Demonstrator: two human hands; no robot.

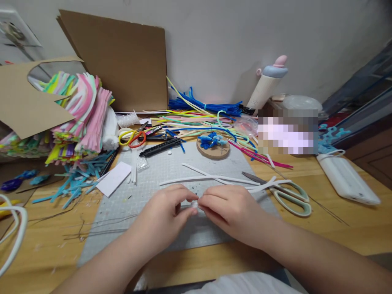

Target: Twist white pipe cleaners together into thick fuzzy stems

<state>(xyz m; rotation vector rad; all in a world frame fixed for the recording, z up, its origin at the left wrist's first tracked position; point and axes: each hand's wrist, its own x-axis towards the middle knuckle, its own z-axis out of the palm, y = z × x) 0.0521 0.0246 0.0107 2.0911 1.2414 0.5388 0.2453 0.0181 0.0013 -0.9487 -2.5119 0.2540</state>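
Note:
Over the grey cutting mat (pixel 122 204), my left hand (pixel 168 208) and my right hand (pixel 232 208) meet fingertip to fingertip. Both are closed in a pinch around a small white piece (pixel 193 205), mostly hidden by the fingers; it may be a bit of pipe cleaner. Just beyond them, white pipe cleaners (pixel 196 178) lie crossed on the mat. To the right of my right hand, scissors with pale green handles (pixel 290 198) rest with their blades under the white strips. Thin brown wires (pixel 101 232) lie left of my left hand.
Bundles of coloured pipe cleaners (pixel 88 110) stand at left by a cardboard sheet (pixel 122 61). A blue pipe-cleaner piece sits on a round cardboard disc (pixel 214 153). Red-and-yellow-handled scissors (pixel 134 139), a black pen (pixel 161 148), a white card (pixel 114 179) and a white device (pixel 349 179) lie around.

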